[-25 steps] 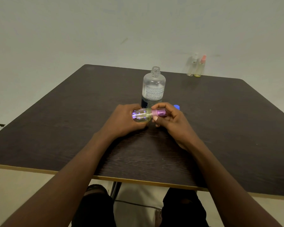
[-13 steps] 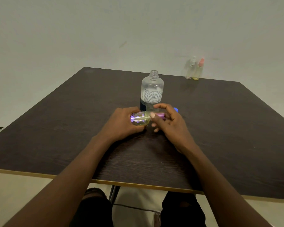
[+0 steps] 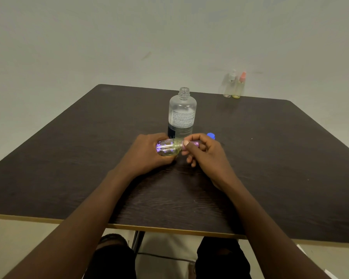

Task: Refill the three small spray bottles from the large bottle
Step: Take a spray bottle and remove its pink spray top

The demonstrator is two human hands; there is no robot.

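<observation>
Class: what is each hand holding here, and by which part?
Both hold one small spray bottle, lying sideways: left hand grips its body, right hand pinches its purple top.

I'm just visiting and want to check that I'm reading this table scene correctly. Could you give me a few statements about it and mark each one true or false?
1. The large bottle stands upright with no cap on. True.
2. The blue cap lies left of the large bottle. False: it lies on the table to the bottle's right.
3. The left hand grips the flowered spray bottle by its body. True.
4. The right hand rests flat on the table. False: its fingers pinch the flowered spray bottle's purple top.
5. The clear-topped spray bottle and pink-topped spray bottle lie on their sides. False: both stand upright at the far edge.
</observation>
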